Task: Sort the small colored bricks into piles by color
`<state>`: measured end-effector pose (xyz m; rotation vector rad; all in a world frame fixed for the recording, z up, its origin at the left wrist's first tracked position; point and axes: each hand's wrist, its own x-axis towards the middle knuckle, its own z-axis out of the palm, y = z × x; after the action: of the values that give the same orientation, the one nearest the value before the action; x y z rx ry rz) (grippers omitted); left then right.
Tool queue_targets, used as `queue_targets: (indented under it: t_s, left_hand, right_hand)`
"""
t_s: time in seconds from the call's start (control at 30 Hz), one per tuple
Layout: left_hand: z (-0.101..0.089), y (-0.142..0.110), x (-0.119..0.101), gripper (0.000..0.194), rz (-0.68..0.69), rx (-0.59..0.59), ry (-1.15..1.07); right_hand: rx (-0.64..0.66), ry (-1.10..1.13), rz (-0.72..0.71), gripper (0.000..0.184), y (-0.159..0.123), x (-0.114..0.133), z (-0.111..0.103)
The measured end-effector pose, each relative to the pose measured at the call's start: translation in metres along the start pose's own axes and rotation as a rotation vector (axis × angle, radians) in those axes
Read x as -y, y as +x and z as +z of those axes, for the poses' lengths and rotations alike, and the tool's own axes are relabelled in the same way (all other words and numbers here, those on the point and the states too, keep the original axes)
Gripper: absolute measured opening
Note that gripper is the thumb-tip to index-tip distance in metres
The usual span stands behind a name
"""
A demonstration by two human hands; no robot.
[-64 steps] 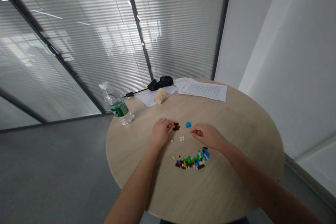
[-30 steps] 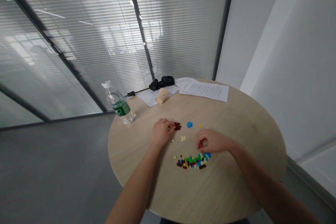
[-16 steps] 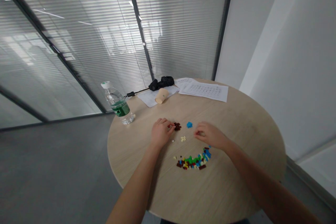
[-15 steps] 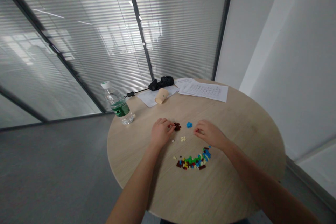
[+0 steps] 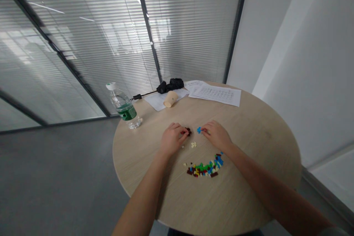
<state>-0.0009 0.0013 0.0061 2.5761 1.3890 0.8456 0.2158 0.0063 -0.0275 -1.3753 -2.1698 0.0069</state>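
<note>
On a round wooden table (image 5: 249, 132) lies a curved heap of small toy bricks (image 5: 205, 167) in brown, green, blue and yellow. My left hand (image 5: 173, 141) rests on the table with its fingers curled, the fingertips touching a small dark-brown brick cluster (image 5: 188, 131). My right hand (image 5: 216, 135) lies just to the right, fingers pinched together at a small blue brick cluster (image 5: 198, 129). A few cream bricks (image 5: 194, 144) lie between the two hands, nearer to me.
A plastic water bottle (image 5: 123, 107) stands at the table's left edge. A tipped paper cup (image 5: 170, 99), a black bundle with a cable (image 5: 169, 85) and printed sheets (image 5: 215, 93) lie at the far side. Glass walls with blinds stand behind.
My right hand went from the heap back up and leftward to the blue cluster. My left hand slid slightly right over the brown cluster. The camera shifted a little.
</note>
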Motion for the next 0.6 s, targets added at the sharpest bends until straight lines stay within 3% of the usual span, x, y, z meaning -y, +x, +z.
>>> queue_targets:
  t_s: [0.2, 0.37, 0.47, 0.6]
  left_hand:
    - [-0.002, 0.0, -0.002, 0.015, -0.013, 0.022, -0.048]
    - [-0.004, -0.002, -0.007, 0.017, -0.039, 0.162, -0.244]
    - [-0.007, -0.005, -0.009, 0.022, -0.056, 0.328, -0.417]
    - [-0.016, -0.009, -0.005, 0.022, -0.102, 0.652, -0.584]
  right_hand:
    - [-0.001, 0.06, 0.09, 0.013, -0.005, -0.002, -0.01]
    - [0.089, 0.092, 0.073, 0.014, -0.009, -0.001, -0.009]
    - [0.095, 0.099, 0.04, 0.016, -0.01, -0.001, -0.008]
    - [0.062, 0.141, -0.009, 0.014, -0.012, 0.001, -0.011]
